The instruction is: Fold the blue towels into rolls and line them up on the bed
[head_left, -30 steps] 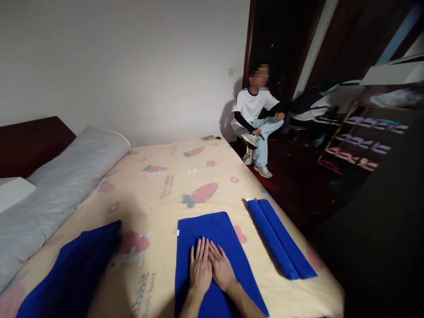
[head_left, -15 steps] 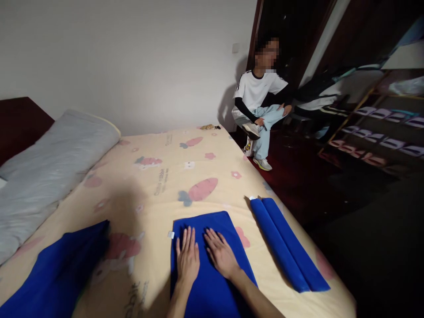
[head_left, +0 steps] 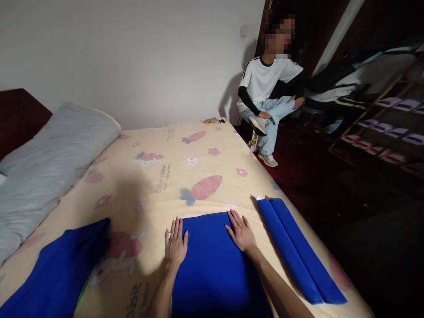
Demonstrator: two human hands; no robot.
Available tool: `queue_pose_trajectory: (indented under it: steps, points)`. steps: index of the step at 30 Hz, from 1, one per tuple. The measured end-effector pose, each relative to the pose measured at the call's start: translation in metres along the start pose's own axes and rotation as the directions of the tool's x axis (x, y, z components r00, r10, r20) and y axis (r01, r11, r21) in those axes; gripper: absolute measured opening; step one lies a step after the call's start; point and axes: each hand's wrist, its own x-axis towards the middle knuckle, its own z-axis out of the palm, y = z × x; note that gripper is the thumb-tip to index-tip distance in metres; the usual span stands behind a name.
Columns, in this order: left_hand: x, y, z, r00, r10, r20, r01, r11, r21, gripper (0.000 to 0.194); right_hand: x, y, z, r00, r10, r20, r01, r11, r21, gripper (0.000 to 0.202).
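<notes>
A blue cloth (head_left: 212,260) lies spread flat on the bed in front of me, its near end cut off by the frame. My left hand (head_left: 176,245) rests flat over its far left corner, fingers stretched out, partly covering a small white tag. On the far right corner lies my right hand (head_left: 241,232), also flat with fingers apart. To the right, a second blue cloth is rolled in from both sides into two parallel rolls (head_left: 294,247). At the lower left lies a crumpled blue cloth (head_left: 59,269).
The bed (head_left: 159,176) has a cream sheet with carrot and rabbit prints. A grey pillow (head_left: 56,154) lies at the left. Beyond the bed's far right corner sits a person (head_left: 270,88). A rack of shoes (head_left: 387,128) stands at the right.
My hands have moved apart, from the middle of the blue cloth out to its two far corners. The view has shifted slightly.
</notes>
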Motion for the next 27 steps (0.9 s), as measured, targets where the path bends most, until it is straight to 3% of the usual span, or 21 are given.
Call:
queue_pose_trajectory:
  steps: [4,8,11,15,19,27]
  points:
    - [0.002,0.004,-0.006,1.0,-0.014,0.027,0.013,0.999,0.033,0.055,0.001,-0.003,0.005,1.0,0.009,-0.008,-0.009,1.0,-0.013,0.063]
    - [0.007,0.025,-0.018,0.998,0.031,-0.057,-0.026,0.996,0.082,0.054,0.006,-0.024,0.003,0.998,0.051,-0.041,-0.051,0.999,-0.004,0.063]
    - [0.011,0.052,-0.015,0.989,0.138,-0.06,-0.135,0.99,0.044,0.054,0.012,-0.057,0.004,0.998,-0.065,-0.02,0.066,0.996,0.056,0.056]
    - [0.014,0.073,0.002,0.968,0.249,0.039,-0.247,0.968,-0.038,0.054,0.018,-0.093,0.012,0.966,-0.245,0.076,0.232,0.961,0.15,0.054]
    - [0.015,0.059,0.007,0.971,0.23,0.064,-0.228,0.973,-0.045,0.053,0.019,-0.083,0.012,0.961,-0.259,0.098,0.242,0.958,0.157,0.054]
    - [0.012,0.0,-0.007,0.997,-0.03,0.074,0.029,0.999,0.015,0.055,0.009,-0.021,0.001,0.999,0.015,0.047,-0.018,0.998,0.065,0.061]
